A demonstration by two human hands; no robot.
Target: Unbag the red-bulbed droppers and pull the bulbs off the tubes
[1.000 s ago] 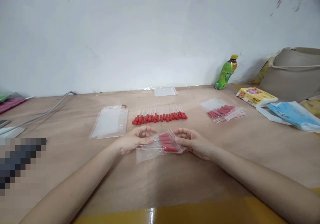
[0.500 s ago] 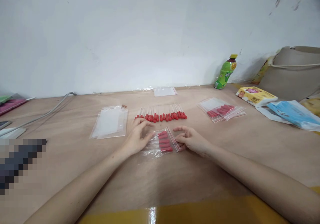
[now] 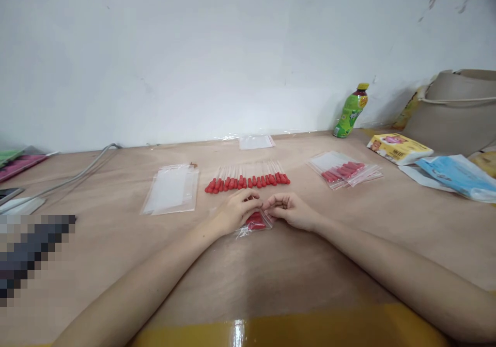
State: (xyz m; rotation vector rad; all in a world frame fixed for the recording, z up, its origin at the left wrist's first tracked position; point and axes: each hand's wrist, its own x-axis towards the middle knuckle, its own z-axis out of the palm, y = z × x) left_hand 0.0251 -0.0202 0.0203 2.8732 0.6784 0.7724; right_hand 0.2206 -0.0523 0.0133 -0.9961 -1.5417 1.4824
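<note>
A small clear zip bag (image 3: 256, 222) with several red-tipped sticks in it lies on the brown table, partly hidden by my hands. My left hand (image 3: 241, 210) pinches the bag's zip edge from the left. On the right, my right hand (image 3: 289, 210) has its fingertips closed on the same edge, touching those of my left hand. Behind them a row of red-tipped clear sticks (image 3: 248, 182) lies on the table. A stack of flat bags (image 3: 168, 189) sits at the left, and filled bags with red tips (image 3: 343, 170) lie at the right.
A small bag pile (image 3: 256, 142) lies near the wall. At the right are a green bottle (image 3: 351, 112), a yellow tissue pack (image 3: 399, 149), a blue packet (image 3: 459, 176) and a grey bag (image 3: 453, 109). A cable (image 3: 83, 171) and a phone (image 3: 11, 195) are at the left.
My left hand has moved right, from the bag's left part to its zip edge. My right hand has shifted slightly left, and both hands now meet there.
</note>
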